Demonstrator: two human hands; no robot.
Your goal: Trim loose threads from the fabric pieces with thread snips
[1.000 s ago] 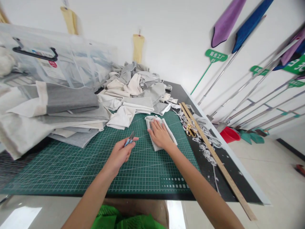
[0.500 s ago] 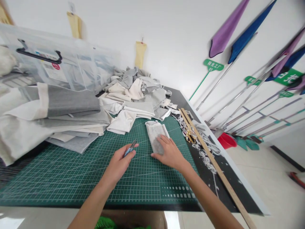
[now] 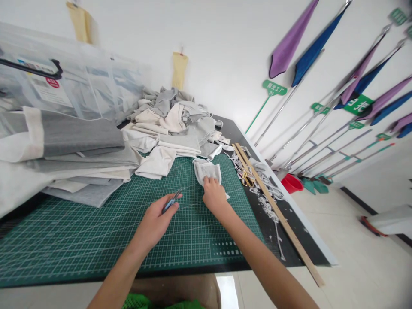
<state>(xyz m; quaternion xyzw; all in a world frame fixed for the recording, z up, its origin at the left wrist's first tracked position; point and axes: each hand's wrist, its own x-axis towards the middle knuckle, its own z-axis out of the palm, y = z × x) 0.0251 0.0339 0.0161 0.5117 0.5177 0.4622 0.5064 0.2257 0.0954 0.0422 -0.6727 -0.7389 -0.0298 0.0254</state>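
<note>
My left hand (image 3: 161, 213) is closed around a small pair of blue-handled thread snips (image 3: 171, 201), its metal tips pointing up and away over the mat. To its right, my right hand (image 3: 213, 192) has its fingers curled down onto a folded piece of light grey fabric (image 3: 203, 168). The near part of that fabric is hidden under the hand, with a pale corner showing beside the wrist. Both hands are above the green cutting mat (image 3: 189, 240).
Behind lie a heap of grey and white cloth pieces (image 3: 180, 124) and, at left, a stack of folded fabric (image 3: 83, 137). A clear plastic bin (image 3: 96, 86) stands behind the stack. Wooden strips (image 3: 273, 201), yellow-handled scissors (image 3: 247, 179) and thread scraps (image 3: 267, 206) line the right edge.
My right hand has gone from lying flat on the grey fabric to curled fingers gripping it, and the fabric is bunched. My left hand still holds the snips. The view has shifted right.
</note>
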